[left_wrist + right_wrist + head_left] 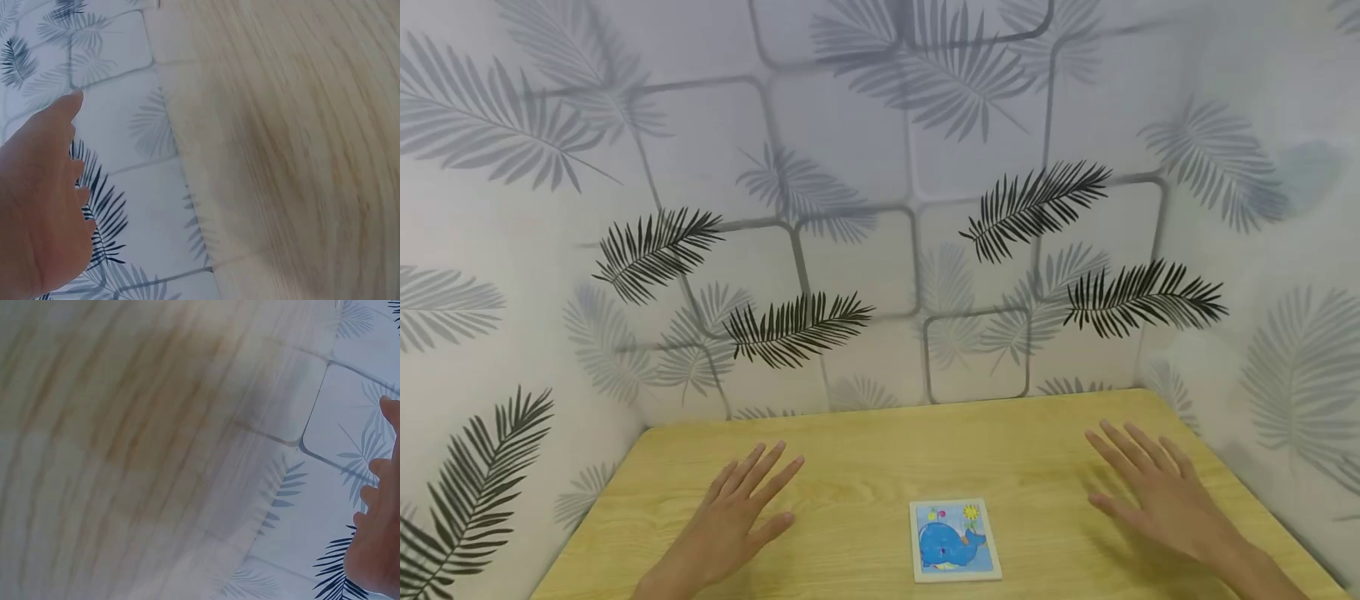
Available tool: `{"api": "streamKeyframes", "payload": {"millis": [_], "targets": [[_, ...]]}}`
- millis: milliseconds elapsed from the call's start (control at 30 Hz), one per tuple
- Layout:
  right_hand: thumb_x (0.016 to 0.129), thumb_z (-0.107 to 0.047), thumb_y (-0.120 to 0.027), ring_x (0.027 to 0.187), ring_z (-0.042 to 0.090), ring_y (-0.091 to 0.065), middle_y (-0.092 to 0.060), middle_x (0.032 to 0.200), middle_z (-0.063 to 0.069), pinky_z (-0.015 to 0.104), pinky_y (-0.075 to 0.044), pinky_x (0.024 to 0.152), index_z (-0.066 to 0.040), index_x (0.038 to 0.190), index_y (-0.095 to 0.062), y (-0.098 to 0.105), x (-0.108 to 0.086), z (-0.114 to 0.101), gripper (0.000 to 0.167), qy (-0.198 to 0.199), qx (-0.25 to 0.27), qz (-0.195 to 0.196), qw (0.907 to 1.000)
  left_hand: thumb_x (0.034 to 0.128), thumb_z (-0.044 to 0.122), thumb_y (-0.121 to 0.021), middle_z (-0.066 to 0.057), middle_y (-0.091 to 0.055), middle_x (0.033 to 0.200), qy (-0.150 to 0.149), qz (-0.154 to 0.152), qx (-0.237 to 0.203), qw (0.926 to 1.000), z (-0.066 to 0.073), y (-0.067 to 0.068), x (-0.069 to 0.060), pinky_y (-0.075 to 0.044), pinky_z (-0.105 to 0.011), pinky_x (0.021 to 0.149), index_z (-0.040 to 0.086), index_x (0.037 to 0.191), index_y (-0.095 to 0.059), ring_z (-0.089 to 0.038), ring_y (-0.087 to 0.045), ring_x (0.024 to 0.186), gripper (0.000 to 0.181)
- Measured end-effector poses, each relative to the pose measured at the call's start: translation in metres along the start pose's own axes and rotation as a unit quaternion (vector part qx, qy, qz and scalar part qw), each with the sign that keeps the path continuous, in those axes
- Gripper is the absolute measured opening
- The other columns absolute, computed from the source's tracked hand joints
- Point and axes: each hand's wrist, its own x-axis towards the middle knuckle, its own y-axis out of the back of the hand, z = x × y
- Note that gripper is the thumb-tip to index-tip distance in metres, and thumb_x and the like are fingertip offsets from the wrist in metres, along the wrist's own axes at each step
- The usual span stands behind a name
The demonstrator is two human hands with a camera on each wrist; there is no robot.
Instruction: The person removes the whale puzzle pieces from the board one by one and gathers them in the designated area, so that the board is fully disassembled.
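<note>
A square picture tile [956, 542] with a white rim, a blue whale and a yellow sun lies flat on the wooden table [850, 467], between the hands. To its left is the left hand [733, 512], fingers spread and straight, holding nothing. The right hand [1161, 496] is on the tile's right, also with spread fingers and nothing held; a shadow falls on the table beneath it. Neither hand touches the tile. The left wrist view shows the left hand [47, 200] at the left edge; the right wrist view shows part of the right hand [378, 531] at the right edge.
Behind the table and at both sides stand walls [857, 267] with a feather and rounded-rectangle pattern. The table's back edge runs along the wall, with rounded corners at left and right.
</note>
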Motion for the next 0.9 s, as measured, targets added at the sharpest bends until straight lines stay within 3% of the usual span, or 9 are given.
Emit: {"api": "streamKeyframes", "payload": {"millis": [133, 200, 267, 400, 500, 600, 767, 833, 900], "targets": [[0.094, -0.046, -0.072, 0.161, 0.017, -0.006, -0.025, 0.171, -0.002, 0.044, 0.008, 0.129, -0.024, 0.164, -0.034, -0.002, -0.003, -0.004, 0.082, -0.014, 0.021, -0.003, 0.9997, 0.1039, 0.045, -0.061, -0.007, -0.033, 0.169, -0.004, 0.0, -0.013, 0.9999, 0.006, -0.001, 0.0, 0.007, -0.031, 0.128, 0.029, 0.163, -0.037, -0.037, -0.029, 0.155, 0.065], [0.095, -0.045, -0.072, 0.161, 0.017, -0.008, -0.026, 0.171, -0.002, 0.047, 0.006, 0.129, -0.026, 0.164, -0.033, -0.002, -0.003, -0.006, 0.082, -0.02, 0.034, -0.011, 0.9992, 0.1038, 0.044, -0.061, -0.007, -0.034, 0.168, -0.003, 0.0, -0.017, 0.9999, 0.008, -0.001, 0.001, -0.002, -0.04, 0.13, 0.029, 0.162, -0.038, -0.038, -0.03, 0.154, 0.065], [0.095, -0.042, -0.073, 0.16, 0.027, -0.017, -0.031, 0.17, 0.002, 0.058, -0.005, 0.127, -0.027, 0.164, -0.033, -0.001, -0.002, -0.009, 0.081, -0.029, 0.058, -0.019, 0.9978, 0.1043, 0.043, -0.061, -0.006, -0.032, 0.169, 0.006, -0.012, -0.042, 0.999, 0.009, -0.002, 0.003, -0.011, -0.053, 0.127, 0.031, 0.163, -0.036, -0.038, -0.028, 0.155, 0.065], [0.093, -0.034, -0.077, 0.141, 0.048, -0.042, -0.045, 0.16, 0.017, 0.076, -0.033, 0.103, -0.022, 0.161, -0.039, 0.002, 0.002, -0.016, 0.079, -0.041, 0.124, -0.031, 0.991, 0.1067, 0.038, -0.059, -0.008, -0.031, 0.17, 0.02, -0.052, -0.12, 0.9912, 0.015, -0.003, 0.007, -0.024, -0.075, 0.114, 0.03, 0.164, -0.033, -0.043, -0.026, 0.155, 0.063], [0.09, -0.023, -0.081, 0.13, 0.053, -0.049, -0.049, 0.153, 0.028, 0.077, -0.043, 0.09, -0.008, 0.156, -0.046, 0.001, 0.006, -0.02, 0.076, -0.028, 0.171, -0.032, 0.9844, 0.1091, 0.036, -0.054, -0.013, -0.033, 0.168, 0.026, -0.098, -0.198, 0.9748, 0.022, -0.004, 0.01, -0.025, -0.082, 0.109, 0.023, 0.163, -0.037, -0.048, -0.026, 0.153, 0.058], [0.092, -0.018, -0.079, 0.126, 0.052, -0.054, -0.051, 0.15, 0.029, 0.067, -0.051, 0.091, 0.001, 0.149, -0.05, 0.003, 0.011, -0.025, 0.066, -0.031, 0.227, -0.058, 0.9716, 0.1106, 0.041, -0.049, -0.015, -0.037, 0.165, 0.034, -0.159, -0.257, 0.9528, 0.033, -0.004, 0.015, -0.026, -0.084, 0.107, 0.017, 0.161, -0.041, -0.049, -0.031, 0.151, 0.056], [0.102, -0.02, -0.068, 0.12, 0.043, -0.063, -0.051, 0.151, 0.024, 0.036, -0.059, 0.089, -0.002, 0.15, -0.049, 0.008, 0.026, -0.039, 0.055, -0.06, 0.349, -0.144, 0.924, 0.1088, 0.05, -0.048, -0.006, -0.047, 0.16, 0.063, -0.265, -0.297, 0.9153, 0.063, -0.006, 0.028, -0.036, -0.069, 0.114, 0.019, 0.156, -0.049, -0.039, -0.041, 0.148, 0.057], [0.103, -0.02, -0.068, 0.117, 0.041, -0.065, -0.051, 0.149, 0.025, 0.034, -0.059, 0.089, -0.001, 0.15, -0.049, 0.006, 0.033, -0.047, 0.054, -0.052, 0.381, -0.158, 0.9094, 0.108, 0.05, -0.05, -0.001, -0.052, 0.155, 0.07, -0.29, -0.299, 0.9066, 0.076, -0.007, 0.032, -0.04, -0.062, 0.114, 0.022, 0.153, -0.053, -0.034, -0.045, 0.146, 0.053], [0.102, -0.019, -0.069, 0.114, 0.036, -0.067, -0.053, 0.147, 0.025, 0.035, -0.06, 0.088, -0.001, 0.148, -0.05, 0.002, 0.041, -0.054, 0.054, -0.039, 0.398, -0.157, 0.9031, 0.1075, 0.049, -0.052, 0.003, -0.055, 0.152, 0.069, -0.301, -0.297, 0.9034, 0.088, -0.01, 0.036, -0.042, -0.058, 0.114, 0.026, 0.15, -0.057, -0.03, -0.048, 0.144, 0.049]]}}
